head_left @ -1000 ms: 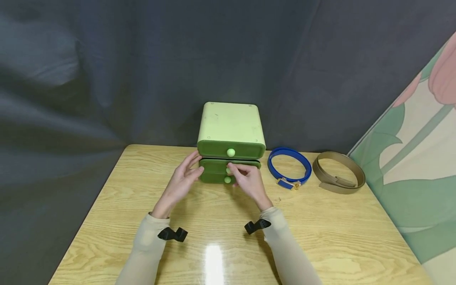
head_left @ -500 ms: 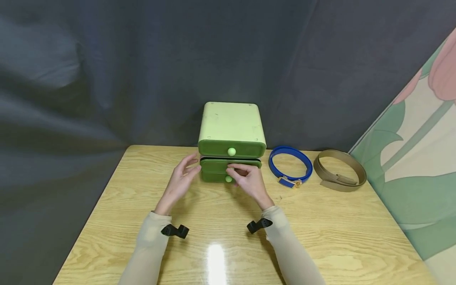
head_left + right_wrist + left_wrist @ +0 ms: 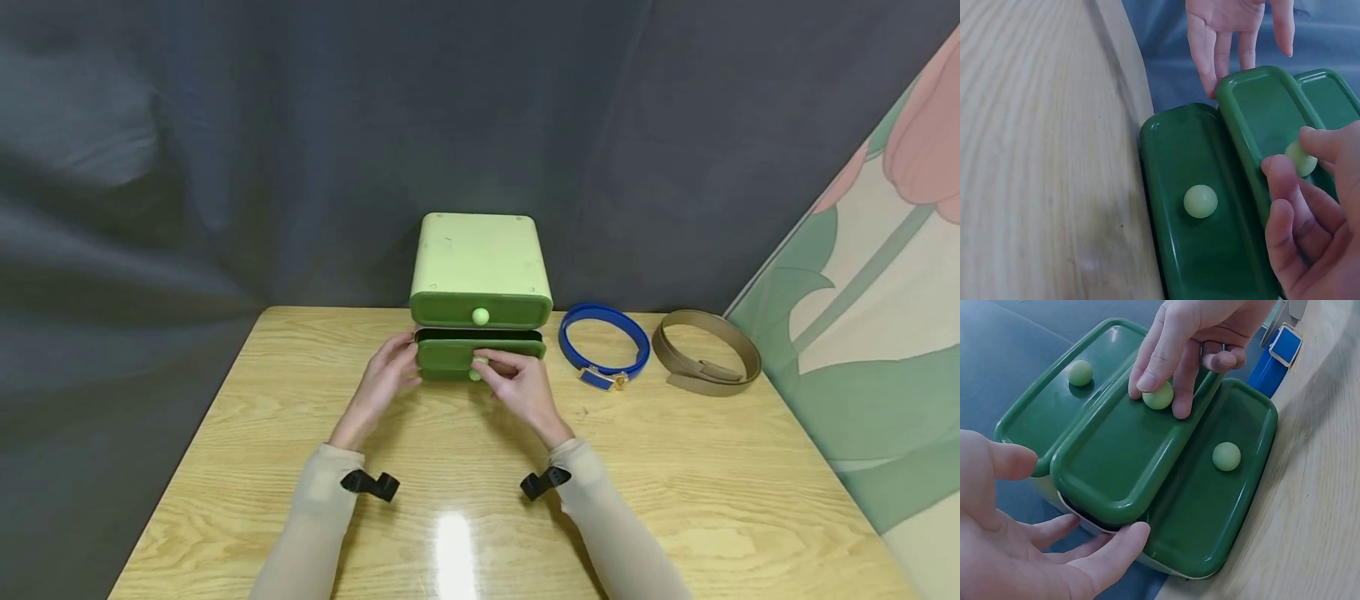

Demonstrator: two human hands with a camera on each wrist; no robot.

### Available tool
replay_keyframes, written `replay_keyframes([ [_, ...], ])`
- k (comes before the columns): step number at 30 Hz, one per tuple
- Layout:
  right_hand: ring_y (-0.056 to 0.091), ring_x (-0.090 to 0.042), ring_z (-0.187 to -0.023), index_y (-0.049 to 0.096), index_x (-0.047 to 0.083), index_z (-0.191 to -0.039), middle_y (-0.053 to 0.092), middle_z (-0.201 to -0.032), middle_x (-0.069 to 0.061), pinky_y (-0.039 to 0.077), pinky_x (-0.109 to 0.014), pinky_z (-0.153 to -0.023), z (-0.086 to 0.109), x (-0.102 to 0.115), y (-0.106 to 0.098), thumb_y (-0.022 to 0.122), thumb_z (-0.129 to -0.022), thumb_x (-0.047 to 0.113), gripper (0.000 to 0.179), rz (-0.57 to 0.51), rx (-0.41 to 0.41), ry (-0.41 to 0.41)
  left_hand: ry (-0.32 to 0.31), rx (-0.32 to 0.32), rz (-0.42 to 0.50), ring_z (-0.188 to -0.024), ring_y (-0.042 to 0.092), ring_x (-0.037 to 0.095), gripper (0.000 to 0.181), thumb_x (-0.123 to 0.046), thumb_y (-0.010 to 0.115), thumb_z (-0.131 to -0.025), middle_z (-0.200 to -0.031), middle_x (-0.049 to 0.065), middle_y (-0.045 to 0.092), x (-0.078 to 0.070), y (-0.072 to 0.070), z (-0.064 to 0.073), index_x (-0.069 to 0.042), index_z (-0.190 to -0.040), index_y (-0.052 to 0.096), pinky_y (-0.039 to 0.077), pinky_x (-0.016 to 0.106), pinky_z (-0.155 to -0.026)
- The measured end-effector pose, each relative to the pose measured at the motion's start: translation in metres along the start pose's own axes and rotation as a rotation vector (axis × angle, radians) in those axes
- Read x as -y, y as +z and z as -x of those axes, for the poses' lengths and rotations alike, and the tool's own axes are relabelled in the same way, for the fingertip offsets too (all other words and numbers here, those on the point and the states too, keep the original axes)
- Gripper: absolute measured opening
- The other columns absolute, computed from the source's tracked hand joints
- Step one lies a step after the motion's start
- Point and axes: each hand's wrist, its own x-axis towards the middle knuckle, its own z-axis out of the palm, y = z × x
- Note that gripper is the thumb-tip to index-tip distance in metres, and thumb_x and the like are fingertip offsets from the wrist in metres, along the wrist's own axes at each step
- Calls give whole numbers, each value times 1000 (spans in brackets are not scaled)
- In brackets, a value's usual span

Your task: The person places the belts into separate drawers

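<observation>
A pale green cabinet with dark green drawer fronts and round knobs stands at the table's back edge. Its middle drawer is pulled partly out, while the upper drawer and lower drawer stay shut. My right hand pinches the middle drawer's knob between thumb and fingers. Beside the cabinet's left side is my left hand. Its fingers are extended, with fingertips at the edge of the middle drawer, and it grips nothing. The drawer's inside shows only as a dark gap.
To the cabinet's right lies a coiled blue belt with a gold-edged buckle. Further right is a coiled brown belt. A dark curtain hangs behind the wooden table, and a flower-patterned cloth borders the right.
The middle drawer has slid slightly further out towards me with my right hand on its knob. My left hand drew slightly away from the cabinet, then came back to its left side.
</observation>
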Motion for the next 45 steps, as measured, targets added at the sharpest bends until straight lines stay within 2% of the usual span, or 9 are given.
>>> replay_keyframes([
  [4, 67, -14, -51, 84, 15, -118, 83, -96, -17, 52, -21, -55, 3, -1, 1, 80, -98, 21, 21, 7, -10, -7, -23, 5, 16, -144, 51, 45, 62, -35, 40, -116, -169, 21, 35, 1, -1, -1, -3, -168, 25, 50, 50, -116],
  [6, 66, -12, -51, 84, 16, -118, 83, -95, -14, 52, -21, -55, 5, -1, 1, 80, -98, 20, 21, 12, -16, -8, -31, 9, 23, -144, 52, 46, 64, -36, 40, -116, -170, 21, 32, 2, -1, -1, -3, -168, 23, 51, 48, -115],
  [13, 68, -39, -53, 83, 14, -118, 82, -91, -15, 51, -22, -52, 11, 1, 1, 79, -99, 19, 21, 22, -9, -35, -87, 19, 107, -135, 59, 41, 63, -34, 41, -116, -166, 24, 37, 6, -1, -3, -3, -168, 25, 58, 36, -105],
  [19, 66, -40, -50, 82, 10, -118, 81, -91, -20, 51, -25, -47, 18, 2, 0, 78, -99, 16, 20, 36, 16, -83, -115, 42, 151, -117, 65, 27, 59, -30, 39, -116, -159, 24, 44, 11, -2, -6, -5, -168, 27, 60, 33, -100],
  [24, 66, -22, -51, 83, 12, -116, 82, -89, -14, 51, -24, -50, 23, 3, -2, 79, -98, 16, 19, 85, 20, -112, -96, 42, 149, -116, 69, 24, 58, -29, 36, -116, -160, 25, 42, 14, -2, -7, -3, -167, 28, 59, 39, -103],
  [27, 63, -9, -53, 84, 14, -115, 83, -89, -6, 52, -23, -51, 26, 4, -3, 79, -97, 16, 18, 120, 28, -127, -99, 33, 142, -113, 71, 22, 57, -29, 36, -117, -158, 26, 46, 17, -1, -6, -3, -167, 29, 60, 41, -103],
  [29, 63, -5, -53, 84, 14, -114, 83, -89, -5, 52, -23, -50, 27, 4, -4, 80, -97, 17, 18, 124, 34, -134, -103, 25, 141, -110, 72, 20, 56, -29, 37, -117, -156, 25, 48, 18, 0, -6, -5, -166, 30, 60, 41, -102],
  [37, 61, -3, -53, 84, 16, -115, 83, -92, -4, 50, -22, -50, 29, 8, -7, 79, -98, 18, 18, 140, 38, -177, -91, 23, 125, -101, 73, 12, 58, -29, 39, -116, -154, 27, 51, 13, -1, -7, -4, -167, 28, 60, 31, -91],
  [45, 57, -1, -53, 84, 16, -115, 83, -92, -1, 49, -22, -51, 34, 12, -10, 79, -98, 17, 18, 182, 54, -210, -102, 33, 130, -98, 71, 7, 59, -29, 38, -117, -162, 26, 45, 11, -3, -8, -4, -168, 25, 57, 24, -85],
])
